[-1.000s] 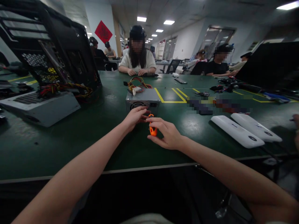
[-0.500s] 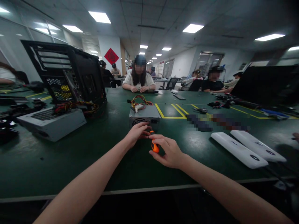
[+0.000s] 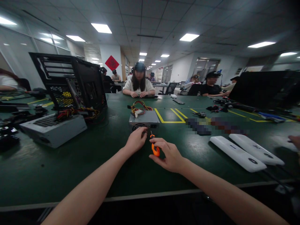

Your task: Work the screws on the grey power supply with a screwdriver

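Observation:
A grey computer power supply [image 3: 148, 117] sits on the green table ahead of me, a bundle of coloured cables [image 3: 140, 107] on its top. At its front face is my left hand [image 3: 137, 140], thumb and fingers bent close together. Whether they pinch something small or touch the casing is hidden. Just to the right, my right hand [image 3: 169, 155] is closed around an orange and black screwdriver [image 3: 155, 150]. The screwdriver's thin shaft points up and away, towards the power supply, with its tip apart from the casing.
On the left stand an open black computer case [image 3: 89, 81] and a second power supply [image 3: 55, 132]. To the right lie two white slab-like devices [image 3: 237, 153], [image 3: 256, 148] with cables. A dark monitor-like panel [image 3: 262, 89] is at far right. Across the table sits a person [image 3: 139, 82].
My left hand has drawn back from the screwdriver's tip and its fingers have curled in. The screwdriver stays in my right hand. The view has tilted slightly up.

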Available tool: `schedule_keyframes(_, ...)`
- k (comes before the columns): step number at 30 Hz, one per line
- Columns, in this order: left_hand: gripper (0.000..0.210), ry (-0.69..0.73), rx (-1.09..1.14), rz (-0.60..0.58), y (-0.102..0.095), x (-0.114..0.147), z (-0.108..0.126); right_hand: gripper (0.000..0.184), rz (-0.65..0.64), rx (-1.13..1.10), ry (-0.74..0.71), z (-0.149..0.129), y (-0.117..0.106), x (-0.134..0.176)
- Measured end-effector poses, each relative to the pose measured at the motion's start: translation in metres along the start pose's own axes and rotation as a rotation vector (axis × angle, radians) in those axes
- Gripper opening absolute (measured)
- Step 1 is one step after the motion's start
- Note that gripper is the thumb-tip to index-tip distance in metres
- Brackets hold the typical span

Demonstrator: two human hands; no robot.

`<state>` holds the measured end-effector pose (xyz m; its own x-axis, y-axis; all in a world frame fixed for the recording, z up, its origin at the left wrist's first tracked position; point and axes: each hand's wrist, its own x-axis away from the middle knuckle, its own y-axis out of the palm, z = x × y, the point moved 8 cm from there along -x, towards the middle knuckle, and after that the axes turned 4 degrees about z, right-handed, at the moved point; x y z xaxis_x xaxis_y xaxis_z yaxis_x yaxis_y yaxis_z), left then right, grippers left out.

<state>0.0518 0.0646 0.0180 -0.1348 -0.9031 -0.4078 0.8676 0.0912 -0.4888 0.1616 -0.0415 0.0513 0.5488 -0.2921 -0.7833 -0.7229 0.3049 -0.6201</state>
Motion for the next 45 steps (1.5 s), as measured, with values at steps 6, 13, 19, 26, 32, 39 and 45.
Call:
schedule_keyframes(6, 0.028, 0.357, -0.542, 0.331, -0.034, 0.005, 0.032, 0.029, -0.087, 0.099, -0.063, -0.006, 0.0, -0.002)
schedule_keyframes(13, 0.035, 0.403, -0.637, 0.27, -0.033, 0.001, 0.024, 0.028, 0.044, -0.003, -0.004, 0.002, -0.007, -0.002)
schedule_keyframes(19, 0.04, 0.361, -0.658, 0.277, -0.029, 0.002, 0.023, 0.029, -0.069, 0.1, -0.047, -0.005, -0.001, -0.003)
schedule_keyframes(26, 0.039, 0.339, -0.683, 0.284, -0.028, 0.001, 0.024, 0.021, 0.039, 0.227, -0.056, -0.003, -0.006, -0.002)
schedule_keyframes(32, 0.035, 0.333, -0.692, 0.293, -0.028, 0.002, 0.029, 0.014, 0.068, 0.382, -0.098, -0.005, -0.011, -0.002)
schedule_keyframes(39, 0.03, 0.281, -0.751, 0.298, -0.03, 0.004, 0.034, 0.016, 0.054, 0.396, -0.107, -0.004, -0.007, -0.001)
schedule_keyframes(45, 0.026, 0.291, -0.799, 0.307, -0.032, 0.003, 0.032, 0.015, 0.096, 0.411, -0.119, 0.0, -0.012, 0.0)
